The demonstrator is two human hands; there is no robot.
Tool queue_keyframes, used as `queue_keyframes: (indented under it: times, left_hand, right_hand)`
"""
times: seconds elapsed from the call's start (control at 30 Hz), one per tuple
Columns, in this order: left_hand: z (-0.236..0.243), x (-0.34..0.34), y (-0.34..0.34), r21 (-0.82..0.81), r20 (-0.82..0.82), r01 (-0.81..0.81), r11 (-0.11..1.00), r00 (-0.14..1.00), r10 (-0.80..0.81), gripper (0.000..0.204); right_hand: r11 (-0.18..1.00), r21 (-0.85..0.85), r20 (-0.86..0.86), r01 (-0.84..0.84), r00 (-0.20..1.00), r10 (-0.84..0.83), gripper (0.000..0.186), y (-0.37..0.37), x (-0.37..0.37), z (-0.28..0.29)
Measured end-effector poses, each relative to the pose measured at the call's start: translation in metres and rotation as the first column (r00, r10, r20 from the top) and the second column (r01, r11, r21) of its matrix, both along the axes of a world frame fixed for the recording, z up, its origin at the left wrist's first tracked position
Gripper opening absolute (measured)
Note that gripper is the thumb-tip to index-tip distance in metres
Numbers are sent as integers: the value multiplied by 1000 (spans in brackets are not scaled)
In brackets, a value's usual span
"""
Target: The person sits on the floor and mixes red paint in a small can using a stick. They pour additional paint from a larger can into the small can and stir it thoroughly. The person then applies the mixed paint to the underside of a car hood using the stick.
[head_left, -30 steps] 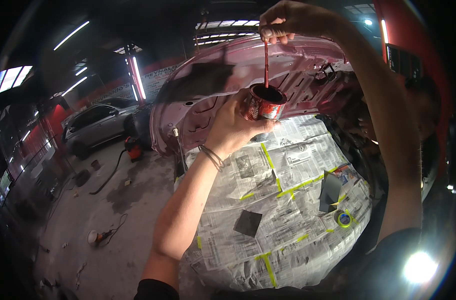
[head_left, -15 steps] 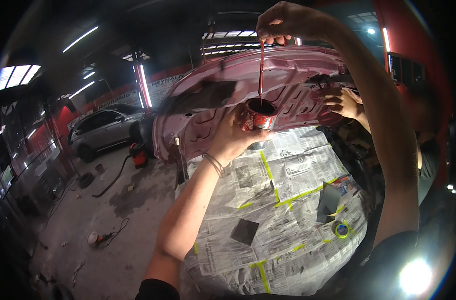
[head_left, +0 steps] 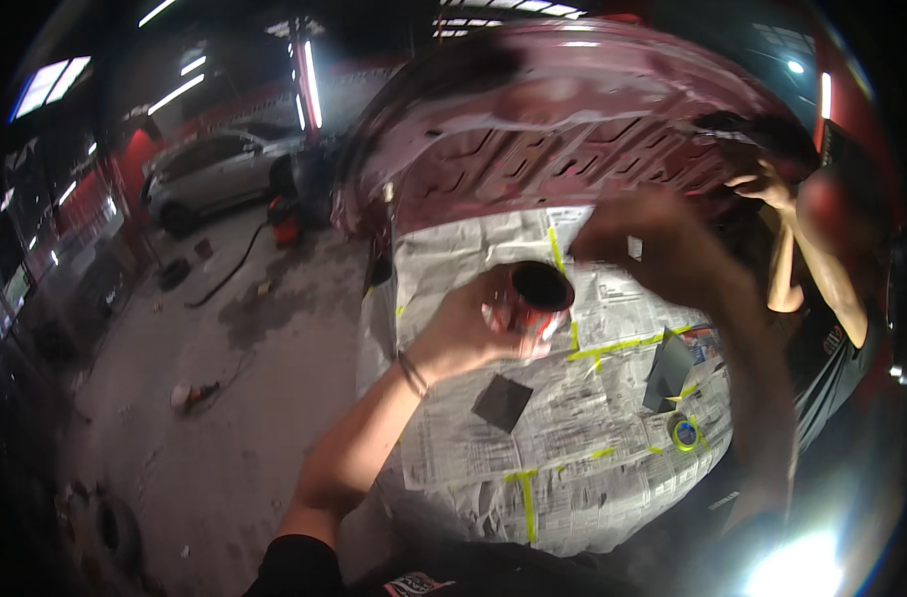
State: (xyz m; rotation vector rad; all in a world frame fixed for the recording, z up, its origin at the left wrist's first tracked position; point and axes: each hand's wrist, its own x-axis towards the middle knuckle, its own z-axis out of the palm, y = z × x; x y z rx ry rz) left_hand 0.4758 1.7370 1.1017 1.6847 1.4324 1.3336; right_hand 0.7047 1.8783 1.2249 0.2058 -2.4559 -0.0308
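My left hand [head_left: 463, 323] is wrapped round a small open can [head_left: 535, 320] with a red, smeared outside and a dark inside. It holds the can above newspaper sheets [head_left: 453, 453] joined with yellow-green tape. To the right of the can is my right hand [head_left: 637, 239], raised and smeared by motion. Its fingers cannot be made out, and no stick shows clearly in it. Beyond both hands stands a raised, dull red car panel [head_left: 583, 149] with ribs and slots on its underside.
Dark square sheets [head_left: 502, 403] and a tape roll [head_left: 684, 434] lie on the newspaper. Another person [head_left: 821, 289] stands at the right, arms raised near the panel. A silver car [head_left: 220, 174], a red-and-black machine with a hose [head_left: 282, 221] and a lamp [head_left: 190, 396] are at the left.
The can has come down and slightly right in my left hand. My right hand has dropped from high above it to its right; the thin red stick no longer shows clearly.
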Motion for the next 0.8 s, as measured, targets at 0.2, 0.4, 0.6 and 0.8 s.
queue_keyframes:
  times: [0.2,0.4,0.6,0.8]
  left_hand:
    - [-120,-49,-109,-147,355,-36,989,931,87,79]
    - [-168,-158,-259,-214,494,-202,956,822,284,76]
    - [-190,-268,-403,-109,215,-680,725,696,685,66]
    - [-198,-348,-529,-46,-7,-887,459,460,888,79]
  right_hand:
    - [999,26,147,41,988,-45,22,-83,-62,-156]
    - [972,-214,96,-97,988,120,25,-188,-225,-234]
    - [892,-401,112,-209,955,275,29,-301,-399,-263]
    - [538,-794,65,-283,840,538,41,-416,-540,-277]
